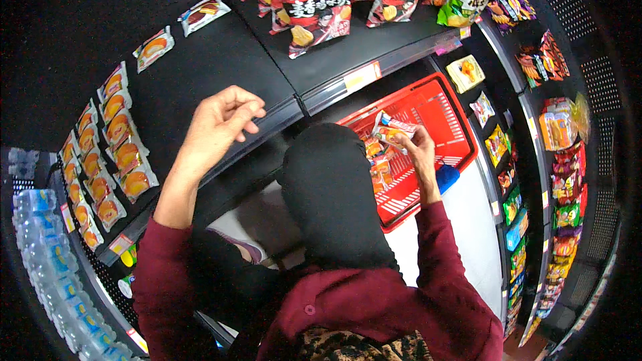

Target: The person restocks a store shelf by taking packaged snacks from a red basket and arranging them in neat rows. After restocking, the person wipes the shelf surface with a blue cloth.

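On the left, my left hand (225,113) is over the dark shelf's front edge, its fingers curled in and the thumb against them, with nothing visible in it. My right hand (420,148) grips one end of a wrapped snack packet (391,129) above the red plastic basket (454,118). Several orange-and-white packets (381,173) lie inside the basket, partly hidden by my black-clad knee (331,195). Rows of packaged round pastries (120,128) lie on the shelf at the left. Farther back on it are a single similar packet (153,49) and a differently printed one (204,15).
Red snack bags (321,12) stand on the shelf ahead, beside a green-and-white bag (465,0). Right of the basket, curved-looking shelves hold various snack bags (496,145). Bottled water packs (55,260) line the far left. A blue object (446,178) touches the basket's near side.
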`<move>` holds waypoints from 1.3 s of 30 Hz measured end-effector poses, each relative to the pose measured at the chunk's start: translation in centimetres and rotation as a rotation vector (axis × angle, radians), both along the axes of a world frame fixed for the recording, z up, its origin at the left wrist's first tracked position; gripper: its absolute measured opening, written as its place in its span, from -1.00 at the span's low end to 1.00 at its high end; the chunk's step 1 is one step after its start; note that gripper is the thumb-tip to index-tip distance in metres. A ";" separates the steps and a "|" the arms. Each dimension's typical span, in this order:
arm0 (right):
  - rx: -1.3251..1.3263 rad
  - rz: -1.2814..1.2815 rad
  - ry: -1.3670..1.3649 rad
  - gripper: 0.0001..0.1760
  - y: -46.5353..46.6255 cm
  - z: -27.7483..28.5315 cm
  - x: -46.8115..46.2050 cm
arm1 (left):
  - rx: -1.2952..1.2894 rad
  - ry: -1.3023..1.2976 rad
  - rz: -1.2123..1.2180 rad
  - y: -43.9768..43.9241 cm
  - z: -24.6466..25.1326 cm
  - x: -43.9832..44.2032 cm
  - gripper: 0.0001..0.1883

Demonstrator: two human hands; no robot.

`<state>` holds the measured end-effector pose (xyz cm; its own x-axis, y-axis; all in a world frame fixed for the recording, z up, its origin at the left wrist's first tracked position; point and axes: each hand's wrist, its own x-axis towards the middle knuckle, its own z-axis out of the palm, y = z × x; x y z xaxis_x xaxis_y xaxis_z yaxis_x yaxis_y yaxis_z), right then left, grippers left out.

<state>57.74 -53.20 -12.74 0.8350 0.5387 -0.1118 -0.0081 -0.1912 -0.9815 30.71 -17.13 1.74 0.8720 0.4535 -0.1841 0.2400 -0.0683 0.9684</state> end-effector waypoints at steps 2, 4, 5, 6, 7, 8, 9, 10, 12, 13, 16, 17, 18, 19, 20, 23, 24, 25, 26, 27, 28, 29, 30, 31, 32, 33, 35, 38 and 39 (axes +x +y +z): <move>0.156 0.056 -0.012 -0.65 2.3 4.3 -1.2 | -0.045 -0.024 -0.013 -0.6 0.3 0.0 -0.81; 0.287 0.127 -0.031 -0.60 5.2 8.5 -2.6 | -0.044 -0.031 -0.038 -1.1 0.7 -0.2 -0.77; 0.356 0.183 -0.035 -0.58 7.0 10.3 -3.4 | -0.054 -0.064 -0.048 -1.3 0.9 -0.2 -0.75; 0.399 0.243 -0.070 -0.57 9.1 12.0 -4.1 | -0.073 -0.089 -0.052 -1.5 1.0 -0.2 -0.73; 0.413 0.293 -0.073 -0.56 10.9 13.5 -5.0 | -0.089 -0.121 -0.056 -1.5 1.2 -0.3 -0.70; 0.417 0.338 -0.059 -0.56 12.9 14.7 -5.8 | -0.092 -0.133 -0.025 -1.6 1.3 -0.4 -0.64; 0.420 0.383 -0.048 -0.56 15.0 15.8 -6.6 | -0.062 -0.166 0.001 -1.5 1.5 -0.5 -0.59; 0.394 0.424 -0.006 -0.57 16.7 16.8 -7.4 | -0.083 -0.193 0.063 -1.4 1.5 -0.7 -0.58; 0.388 0.518 -0.078 -0.54 21.1 17.5 -8.9 | -0.104 -0.263 0.150 -0.5 1.5 -1.1 -0.58; 0.393 0.577 -0.105 -0.53 23.0 17.7 -9.5 | -0.107 -0.308 0.180 0.2 1.4 -1.4 -0.59; 0.222 0.658 -0.291 -0.50 28.9 17.6 -10.7 | -0.065 -0.332 0.375 2.8 0.9 -2.6 -0.68; 0.128 0.676 -0.342 -0.48 30.7 17.4 -10.9 | -0.066 -0.308 0.453 3.7 0.7 -3.0 -0.69; 0.068 0.672 -0.420 -0.44 32.4 17.2 -11.3 | -0.090 -0.321 0.533 4.5 0.5 -3.5 -0.67; 0.059 0.687 -0.450 -0.44 33.8 16.9 -11.5 | -0.105 -0.290 0.593 5.4 0.3 -3.9 -0.64; 0.076 0.709 -0.457 -0.41 35.6 16.5 -11.9 | -0.091 -0.268 0.652 6.3 0.2 -4.3 -0.62; -0.055 0.676 -0.502 -0.24 39.2 15.7 -12.2 | -0.111 -0.218 0.810 8.5 -0.1 -4.7 -0.59; -0.090 0.619 -0.534 -0.20 40.3 15.1 -12.5 | -0.136 -0.221 0.830 9.3 -0.2 -4.8 -0.59; -0.125 0.559 -0.565 -0.17 41.3 14.5 -12.7 | -0.168 -0.207 0.854 9.9 -0.4 -4.9 -0.58; -0.098 0.476 -0.588 -0.09 42.1 13.8 -13.0 | -0.173 -0.260 0.920 10.1 -0.8 -4.6 -0.57; -0.095 0.467 -0.593 -0.09 42.7 13.1 -13.2 | -0.168 -0.270 0.926 10.5 -1.1 -4.5 -0.57; -0.114 0.449 -0.595 -0.08 43.4 12.5 -13.2 | -0.164 -0.280 0.933 10.8 -1.5 -4.4 -0.56; -0.132 0.430 -0.597 -0.08 43.9 12.0 -13.3 | -0.165 -0.279 0.942 11.1 -1.8 -4.2 -0.56; -0.129 0.417 -0.594 -0.14 44.2 11.4 -13.4 | -0.168 -0.269 0.950 11.3 -2.1 -4.1 -0.58; -0.121 0.454 -0.550 -0.18 44.6 11.0 -13.5 | -0.160 -0.253 0.943 11.6 -2.4 -4.0 -0.58; -0.113 0.489 -0.510 -0.21 45.0 10.6 -13.7 | -0.155 -0.228 0.940 11.8 -2.6 -4.0 -0.58; -0.134 0.506 -0.463 -0.25 45.4 10.4 -13.8 | -0.162 -0.185 0.941 12.1 -2.6 -4.1 -0.59; -0.069 0.520 -0.412 -0.38 45.6 10.0 -14.3 | -0.119 -0.126 0.941 12.5 -2.8 -4.1 -0.61; -0.034 0.567 -0.342 -0.51 45.9 9.8 -14.8 | -0.077 -0.045 0.976 13.1 -2.9 -4.0 -0.60; -0.016 0.572 -0.322 -0.53 46.1 9.8 -15.0 | -0.060 -0.068 1.008 13.4 -3.0 -3.9 -0.63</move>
